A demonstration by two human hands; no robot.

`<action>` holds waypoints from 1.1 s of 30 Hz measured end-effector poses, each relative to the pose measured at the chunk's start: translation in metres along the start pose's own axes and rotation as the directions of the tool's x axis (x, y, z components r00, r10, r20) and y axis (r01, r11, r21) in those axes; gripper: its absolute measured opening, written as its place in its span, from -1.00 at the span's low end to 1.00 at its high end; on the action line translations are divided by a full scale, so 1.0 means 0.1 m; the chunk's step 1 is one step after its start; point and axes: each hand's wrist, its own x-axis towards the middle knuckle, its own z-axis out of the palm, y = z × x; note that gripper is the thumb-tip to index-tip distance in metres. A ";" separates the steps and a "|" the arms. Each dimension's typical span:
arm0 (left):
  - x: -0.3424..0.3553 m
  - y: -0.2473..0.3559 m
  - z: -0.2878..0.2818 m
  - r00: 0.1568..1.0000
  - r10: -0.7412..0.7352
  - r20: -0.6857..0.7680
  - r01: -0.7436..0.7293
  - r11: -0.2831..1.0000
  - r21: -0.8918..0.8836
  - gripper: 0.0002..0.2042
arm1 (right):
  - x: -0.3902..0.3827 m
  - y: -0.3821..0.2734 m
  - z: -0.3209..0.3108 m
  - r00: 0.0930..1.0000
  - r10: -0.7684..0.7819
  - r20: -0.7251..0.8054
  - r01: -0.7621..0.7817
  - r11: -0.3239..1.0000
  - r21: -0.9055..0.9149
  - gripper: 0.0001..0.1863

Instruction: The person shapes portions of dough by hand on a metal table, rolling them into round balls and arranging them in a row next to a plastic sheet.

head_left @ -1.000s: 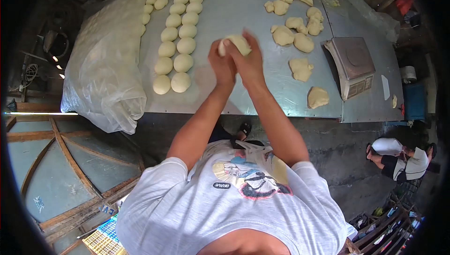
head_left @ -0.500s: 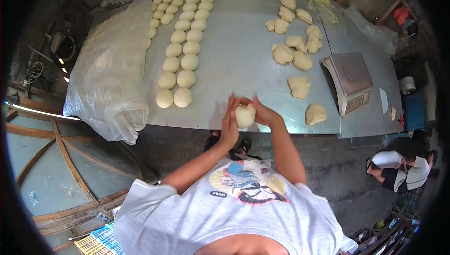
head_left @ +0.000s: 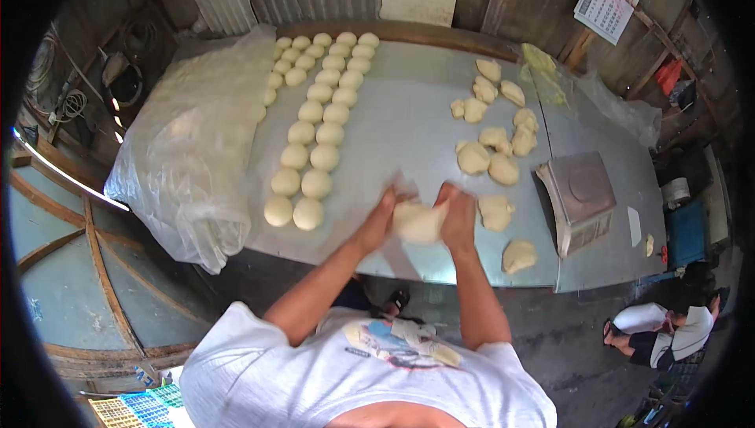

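Observation:
A pale piece of dough [head_left: 418,222] is stretched between my two hands, above the front part of the metal-topped table [head_left: 401,121]. Gripping its left end is my left hand [head_left: 382,214], its fingertips smeared by motion. My right hand [head_left: 458,217] is closed on the right end. To the left, smooth round dough balls [head_left: 317,184] stand in two long rows running away from me. Rough, uneven dough lumps [head_left: 473,157] lie scattered to the right, one of them [head_left: 495,213] close beside my right hand.
A scale [head_left: 578,200] stands on the table's right side. Clear plastic sheeting [head_left: 185,145] covers the left end, with more dough balls beside it. Crumpled plastic [head_left: 621,110] lies at the back right. Another person [head_left: 668,330] sits low on the right, beyond the table.
The dough was a rounded ball cupped between my palms; now my hands are farther apart and it is drawn out wide. The view has tilted up, showing more of the back wall.

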 end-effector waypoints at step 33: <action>1.72 -1.01 -2.66 0.921 0.343 -0.183 0.060 0.339 0.939 -0.70 | 7.04 2.87 1.72 0.850 -0.461 -0.255 0.109 0.627 -0.771 -0.26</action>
